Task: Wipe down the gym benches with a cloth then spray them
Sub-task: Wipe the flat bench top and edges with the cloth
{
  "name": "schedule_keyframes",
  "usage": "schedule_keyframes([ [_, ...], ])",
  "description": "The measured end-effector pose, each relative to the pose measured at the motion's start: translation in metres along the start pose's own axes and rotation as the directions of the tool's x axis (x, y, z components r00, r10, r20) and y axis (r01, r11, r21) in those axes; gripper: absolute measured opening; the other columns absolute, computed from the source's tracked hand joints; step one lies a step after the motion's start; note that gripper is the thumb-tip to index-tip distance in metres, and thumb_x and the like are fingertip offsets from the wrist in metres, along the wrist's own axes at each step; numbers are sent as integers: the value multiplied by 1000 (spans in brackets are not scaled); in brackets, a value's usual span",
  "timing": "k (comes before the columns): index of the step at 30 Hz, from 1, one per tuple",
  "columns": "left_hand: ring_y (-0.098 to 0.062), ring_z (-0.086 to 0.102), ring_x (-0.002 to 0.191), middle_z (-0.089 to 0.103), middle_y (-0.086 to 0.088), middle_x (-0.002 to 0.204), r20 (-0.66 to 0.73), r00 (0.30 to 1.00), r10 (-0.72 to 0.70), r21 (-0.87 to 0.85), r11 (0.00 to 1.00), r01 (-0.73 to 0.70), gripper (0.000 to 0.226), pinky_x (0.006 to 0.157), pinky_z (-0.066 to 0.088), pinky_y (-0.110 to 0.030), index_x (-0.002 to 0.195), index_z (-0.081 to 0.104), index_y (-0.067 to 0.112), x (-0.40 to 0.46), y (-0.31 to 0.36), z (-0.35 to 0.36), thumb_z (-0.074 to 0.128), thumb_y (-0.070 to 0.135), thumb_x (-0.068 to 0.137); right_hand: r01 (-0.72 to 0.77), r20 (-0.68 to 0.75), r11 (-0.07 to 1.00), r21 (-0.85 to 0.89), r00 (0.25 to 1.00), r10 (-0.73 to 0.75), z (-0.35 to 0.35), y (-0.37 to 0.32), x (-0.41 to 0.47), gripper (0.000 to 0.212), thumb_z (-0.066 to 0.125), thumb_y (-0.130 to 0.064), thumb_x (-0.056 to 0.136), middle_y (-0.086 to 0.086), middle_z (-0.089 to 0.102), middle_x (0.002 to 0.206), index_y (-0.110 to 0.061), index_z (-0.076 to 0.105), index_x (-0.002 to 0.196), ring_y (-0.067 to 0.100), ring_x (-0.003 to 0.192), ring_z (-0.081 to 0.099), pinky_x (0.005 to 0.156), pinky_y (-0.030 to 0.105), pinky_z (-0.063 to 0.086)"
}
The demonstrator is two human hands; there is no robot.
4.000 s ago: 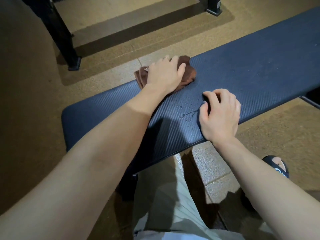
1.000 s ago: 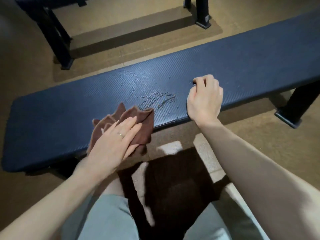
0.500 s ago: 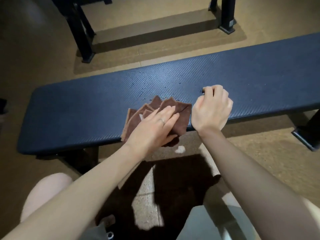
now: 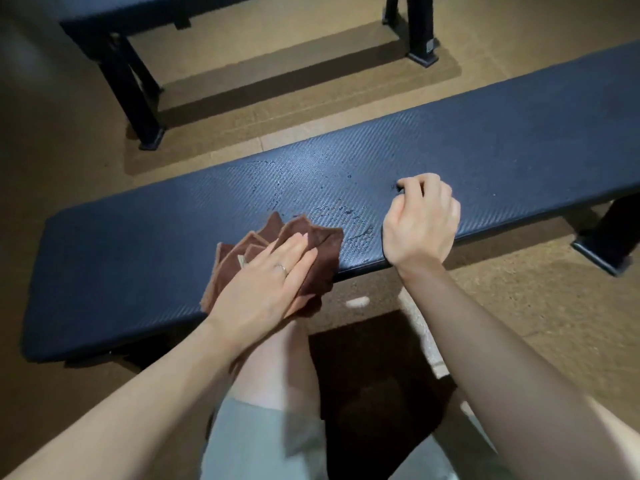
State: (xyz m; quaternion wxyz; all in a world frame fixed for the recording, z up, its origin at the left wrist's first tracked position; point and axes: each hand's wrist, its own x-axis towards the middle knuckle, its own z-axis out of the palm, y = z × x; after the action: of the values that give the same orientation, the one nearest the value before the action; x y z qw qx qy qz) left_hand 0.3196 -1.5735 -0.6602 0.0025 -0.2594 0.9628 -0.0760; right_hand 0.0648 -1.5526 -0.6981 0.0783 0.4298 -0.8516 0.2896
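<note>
A brown cloth [image 4: 313, 252], folded into several layers with its corners fanned toward the upper right, lies on the near edge of the dark blue bench pad [image 4: 485, 161], a little left of the frame's centre, and its lower part hangs over that edge. The left hand [image 4: 266, 287] presses flat on the cloth with the fingers straight and held together, pointing to the upper right; a ring sits on one finger. Just right of the cloth, a patch of wet streaks and droplets [image 4: 341, 213] marks the textured pad. Beyond that patch, the right hand [image 4: 420, 223] rests on the pad near its front edge with the fingers curled under into a loose fist; whether anything is inside it cannot be told. The pad runs from the lower left of the frame to the upper right, with a black leg and foot [image 4: 607, 242] showing at the right edge. A second bench [image 4: 117, 60] with black legs stands across the top of the frame on the tan floor [image 4: 554, 306]. The person's bare knee and pale shorts [image 4: 263, 441] fill the bottom centre.
</note>
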Motion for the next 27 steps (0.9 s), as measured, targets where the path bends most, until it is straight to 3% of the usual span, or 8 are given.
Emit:
schedule_keyframes([
  [2,-34,58,130,60,-22,140,-25,1000,2,22,1000,-1,64,115,18,-39,133,64,0,12,5,-6,78,37,82,-6,-6,1000,13,1000,7,0,-1,1,27,46,-17,95,3,61,112,-17,70,109,26,106,55,94,42,39],
  [6,-32,48,141,51,-21,150,-22,996,84,70,994,-82,64,121,23,-45,143,53,2,45,26,-6,44,43,96,-16,29,1000,3,999,15,-3,-3,1,32,41,-19,95,2,61,115,-18,69,111,26,109,55,97,43,39],
  [11,-25,50,138,54,-12,150,-51,994,94,-105,989,-99,64,111,34,-41,140,59,11,5,-7,-4,75,40,86,-9,23,1000,0,1000,9,-6,-4,-1,28,45,-16,97,4,60,116,-18,68,113,27,111,53,97,43,39],
  [13,-25,43,142,46,-7,157,-11,1000,17,-236,972,-19,67,107,45,-56,146,52,17,-35,-39,2,76,39,87,-11,22,1000,4,1000,11,-7,-5,-2,27,46,-16,97,5,60,116,-16,68,113,28,111,53,97,43,38],
  [15,-28,45,140,43,-7,159,47,999,-15,-260,965,26,66,106,47,-57,148,49,17,-54,-61,6,70,42,91,-4,34,1000,-20,999,5,-6,-8,-1,26,47,-16,97,6,59,116,-15,68,113,30,111,53,96,44,39],
  [19,-32,38,147,42,-19,157,42,996,75,-89,993,-71,64,124,26,-45,150,45,3,-30,-41,4,47,46,102,-8,73,998,-68,997,13,-5,-11,-1,28,46,-19,96,7,58,117,-14,67,114,32,110,52,96,45,39],
  [23,-30,35,150,42,-20,158,-39,992,121,-136,983,-125,59,126,23,-47,149,47,3,12,-9,11,44,40,103,-21,92,996,-82,995,28,-8,-12,0,31,45,-17,92,8,58,117,-15,66,115,32,112,52,98,46,40],
  [27,-23,29,153,35,-10,164,-30,987,158,-214,964,-160,64,123,-2,-39,155,41,14,24,-12,6,49,47,101,-29,103,997,-67,994,36,-11,-12,2,33,44,-17,91,5,56,118,-17,65,116,29,114,50,100,45,38],
])
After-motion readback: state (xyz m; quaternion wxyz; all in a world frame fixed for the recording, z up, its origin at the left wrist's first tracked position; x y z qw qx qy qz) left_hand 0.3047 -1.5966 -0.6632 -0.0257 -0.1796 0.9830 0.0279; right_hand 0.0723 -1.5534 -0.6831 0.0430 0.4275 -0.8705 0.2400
